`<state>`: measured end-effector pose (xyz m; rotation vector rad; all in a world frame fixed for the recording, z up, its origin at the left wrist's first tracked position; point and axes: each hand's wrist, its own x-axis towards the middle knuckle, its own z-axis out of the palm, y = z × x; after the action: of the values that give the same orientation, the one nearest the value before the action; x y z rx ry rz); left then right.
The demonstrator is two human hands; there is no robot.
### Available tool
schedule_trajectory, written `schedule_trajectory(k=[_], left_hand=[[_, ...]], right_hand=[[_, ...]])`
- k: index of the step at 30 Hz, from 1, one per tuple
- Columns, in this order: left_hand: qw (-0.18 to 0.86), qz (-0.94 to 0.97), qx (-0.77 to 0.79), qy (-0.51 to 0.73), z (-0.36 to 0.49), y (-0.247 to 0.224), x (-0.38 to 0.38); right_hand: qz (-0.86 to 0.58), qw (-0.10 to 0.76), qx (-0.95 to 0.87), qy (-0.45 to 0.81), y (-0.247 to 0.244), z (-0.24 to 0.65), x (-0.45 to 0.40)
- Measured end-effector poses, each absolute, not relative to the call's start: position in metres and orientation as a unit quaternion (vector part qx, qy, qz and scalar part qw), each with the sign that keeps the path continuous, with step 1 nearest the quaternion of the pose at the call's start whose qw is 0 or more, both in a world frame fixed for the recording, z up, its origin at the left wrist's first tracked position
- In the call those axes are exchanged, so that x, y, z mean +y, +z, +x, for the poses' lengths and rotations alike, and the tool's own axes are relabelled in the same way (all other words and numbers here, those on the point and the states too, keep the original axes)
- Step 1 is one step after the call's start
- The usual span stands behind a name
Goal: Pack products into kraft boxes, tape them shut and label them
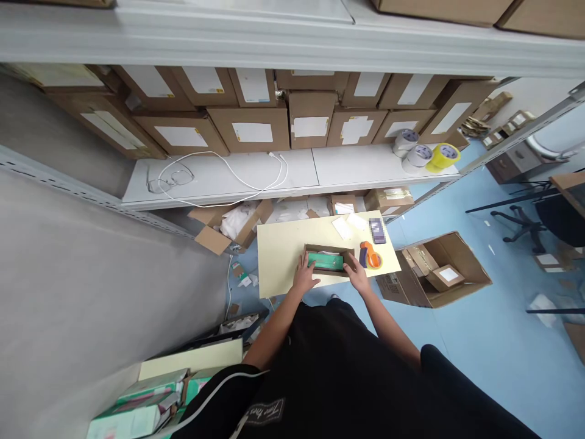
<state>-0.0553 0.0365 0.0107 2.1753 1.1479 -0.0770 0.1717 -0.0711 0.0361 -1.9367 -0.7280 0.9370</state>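
Observation:
A small open cardboard box (338, 249) rests on the pale yellow table in front of me. Inside it lies a flat green package (325, 261), with a bit of whitish material showing behind. My left hand (304, 274) grips the box's left end, thumb towards the green package. At the opposite end, my right hand (358, 274) holds the box wall with its fingers. Just right of the box is an orange tape dispenser (371, 256). Behind the dispenser lies a dark phone-like object (377, 230), partly blurred out, and white paper slips (342, 228).
The table (278, 253) stands before a shelf (356, 164) with labelled cartons, tape rolls (418, 157) and a white cable (219, 157). A large open carton (461, 262) holding smaller boxes stands to the right. Green packages (146, 402) are piled lower left, beside the wall.

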Motion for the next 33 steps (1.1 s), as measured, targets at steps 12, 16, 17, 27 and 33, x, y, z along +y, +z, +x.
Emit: schedule_trajectory(k=[12,16,17,27,33], left_hand=[[0.191,0.836,0.504,0.103,-0.024,0.041,-0.018],[0.151,0.826,0.529,0.122,-0.012,0.05,-0.057],[0.141,0.822,0.536,0.127,-0.01,0.051,-0.069],[0.08,0.768,0.62,0.142,0.004,0.085,-0.181],[0.023,0.738,0.651,0.175,-0.015,0.098,-0.244]], right_hand=[[-0.667,0.455,-0.454,0.377,0.086,0.227,-0.101],[-0.634,0.444,-0.511,0.374,0.096,0.261,-0.121],[-0.629,0.438,-0.525,0.37,0.098,0.27,-0.126],[-0.566,0.343,-0.669,0.338,0.118,0.327,-0.122],[-0.469,0.356,-0.735,0.337,0.133,0.281,-0.102]])
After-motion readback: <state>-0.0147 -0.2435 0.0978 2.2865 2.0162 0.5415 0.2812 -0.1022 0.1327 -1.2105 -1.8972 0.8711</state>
